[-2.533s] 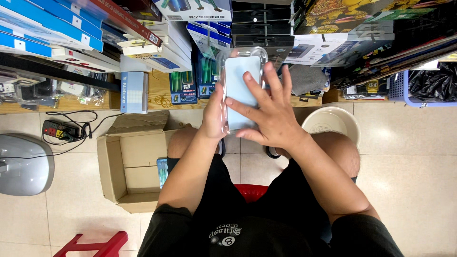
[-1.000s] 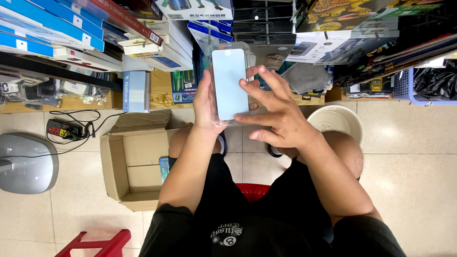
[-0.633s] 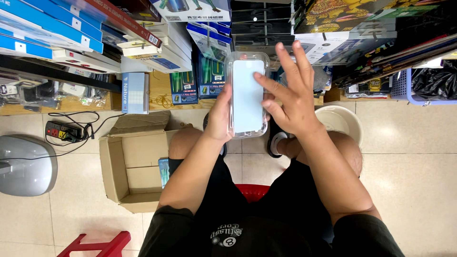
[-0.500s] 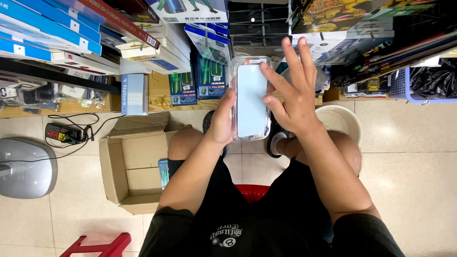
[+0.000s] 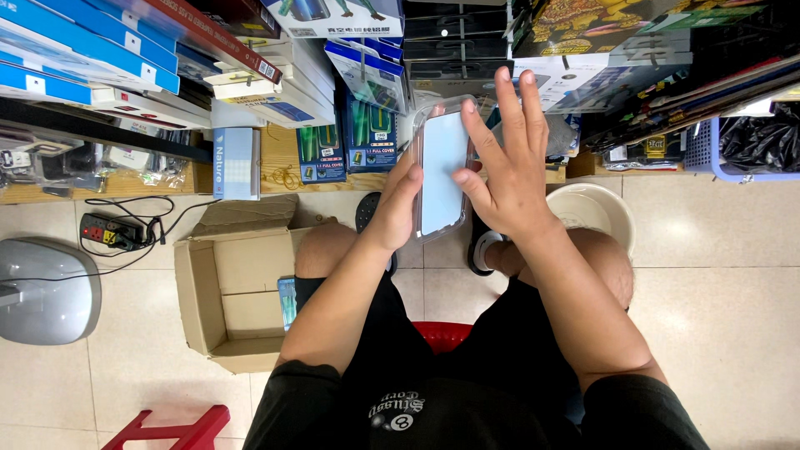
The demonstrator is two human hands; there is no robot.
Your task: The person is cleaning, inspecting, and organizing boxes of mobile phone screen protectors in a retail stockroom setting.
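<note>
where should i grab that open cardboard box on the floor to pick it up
Take the cardboard box by its two long side walls, coming down from above. It lies open-topped with flaps folded out, so the rims are exposed. The person's left arm and knee overlap its right edge, so the free left wall is easier to reach.

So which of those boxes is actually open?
The brown cardboard box on the floor by the person's left knee: its flaps stand open, while the printed boxes on the shelf are shut.
</note>
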